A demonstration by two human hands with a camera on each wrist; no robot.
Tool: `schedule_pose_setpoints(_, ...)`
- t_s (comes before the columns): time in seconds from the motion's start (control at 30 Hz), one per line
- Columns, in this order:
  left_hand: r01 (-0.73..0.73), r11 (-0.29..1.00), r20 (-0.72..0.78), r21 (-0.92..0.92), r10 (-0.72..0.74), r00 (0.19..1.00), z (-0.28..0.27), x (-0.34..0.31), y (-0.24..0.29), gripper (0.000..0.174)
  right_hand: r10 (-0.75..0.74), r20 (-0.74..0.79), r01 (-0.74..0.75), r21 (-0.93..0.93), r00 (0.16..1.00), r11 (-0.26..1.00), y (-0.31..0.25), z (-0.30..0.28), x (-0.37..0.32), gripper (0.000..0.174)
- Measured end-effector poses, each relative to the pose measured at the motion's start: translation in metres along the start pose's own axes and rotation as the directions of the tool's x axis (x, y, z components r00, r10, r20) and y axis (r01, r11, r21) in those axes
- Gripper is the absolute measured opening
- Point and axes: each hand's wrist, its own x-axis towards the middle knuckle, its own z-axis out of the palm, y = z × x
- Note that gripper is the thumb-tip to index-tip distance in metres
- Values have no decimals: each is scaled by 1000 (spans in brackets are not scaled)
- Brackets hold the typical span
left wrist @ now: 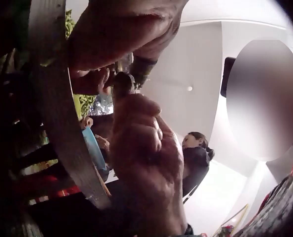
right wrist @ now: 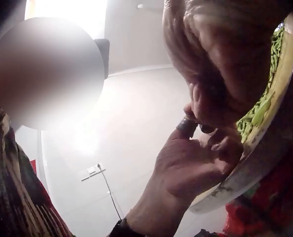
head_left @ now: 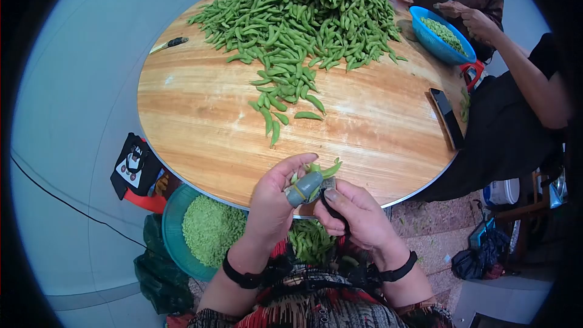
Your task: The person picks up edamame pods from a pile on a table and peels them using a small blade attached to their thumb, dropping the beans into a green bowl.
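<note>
Both curled, left hand (head_left: pixel 273 200) and right hand (head_left: pixel 359 217) pinch green pods (head_left: pixel 323 170) by the table (head_left: pixel 364 133) edge.

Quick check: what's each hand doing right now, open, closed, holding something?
Left hand: closed, gripping green bean pods.
Right hand: closed, fingers curled, pinching at the same pods.
</note>
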Motion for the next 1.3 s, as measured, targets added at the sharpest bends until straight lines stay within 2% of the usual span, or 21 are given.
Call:
schedule_pose_setpoints(0.07,195,980,64,-40,-192,979,0,-2,8,26,-1,27,1,-2,1000,1000,-1,0,-1,26)
schedule_pose_setpoints(0.2,127,984,107,-123,-114,988,-13,-6,4,21,-11,141,10,2,990,1000,1,-3,-1,27)
schedule_pose_setpoints(0.27,-23,991,-10,133,25,1000,-9,-8,5,13,-5,137,8,-24,991,1000,2,-4,0,27)
schedule_pose_setpoints(0.3,-22,991,-12,132,24,1000,-7,-11,4,13,2,134,5,-52,991,999,3,-4,1,27)
schedule_pose_setpoints(0.37,-129,907,-28,400,153,988,-5,-16,4,11,-5,59,11,-104,998,995,3,1,1,25)
schedule_pose_setpoints(0.43,-151,935,3,322,159,987,-3,-18,3,11,-16,-16,13,-155,1000,988,2,4,0,22)
schedule_pose_setpoints(0.5,-167,957,35,238,163,986,-5,-19,2,11,49,52,-52,64,997,997,1,6,-3,17)
schedule_pose_setpoints(0.57,-149,988,256,-38,154,954,-13,-15,2,14,110,106,-127,179,988,975,-3,5,-6,15)
schedule_pose_setpoints(0.6,-150,988,255,-39,155,954,-11,-14,2,14,159,169,-202,286,973,937,-5,5,-6,13)
schedule_pose_setpoints(0.67,-39,998,158,-51,47,986,-7,-15,5,24,157,136,-188,257,978,948,-1,2,-3,14)
schedule_pose_setpoints(0.73,-100,994,55,46,97,994,-5,-18,10,28,152,102,-171,223,983,960,0,2,0,16)
schedule_pose_setpoints(0.77,-146,978,-48,147,154,987,-5,-20,12,33,26,-25,-29,-119,999,993,0,2,1,16)
schedule_pose_setpoints(0.8,-149,978,-47,146,158,986,-5,-22,13,33,-137,-100,76,-458,985,886,1,3,3,16)
schedule_pose_setpoints(0.83,-169,964,-77,204,188,979,-5,-27,12,35,-136,-101,75,-458,986,886,4,3,4,16)
schedule_pose_setpoints(0.9,-184,948,-108,261,218,970,-7,-30,8,37,-454,-54,249,-775,889,580,11,3,8,14)
schedule_pose_setpoints(0.93,-196,945,-123,263,235,964,-6,-29,3,35,-454,-50,251,-776,890,578,10,7,8,14)
schedule_pose_setpoints(1.0,-211,941,-142,264,254,957,-3,-27,0,34,-565,27,241,-921,825,307,7,17,5,13)
schedule_pose_setpoints(1.07,-107,993,-216,44,114,970,-1,-25,3,26,-560,31,215,-939,828,267,3,23,2,13)
schedule_pose_setpoints(1.1,-107,993,-219,44,114,969,-4,-25,2,26,-557,27,185,-955,830,230,3,25,2,13)
schedule_pose_setpoints(1.23,-133,988,-176,-76,118,977,-6,-22,-6,17,-525,50,247,-917,850,312,5,17,7,16)
schedule_pose_setpoints(1.3,-146,985,-185,-89,128,974,-7,-23,-8,17,-399,-20,185,-864,917,469,5,13,9,17)
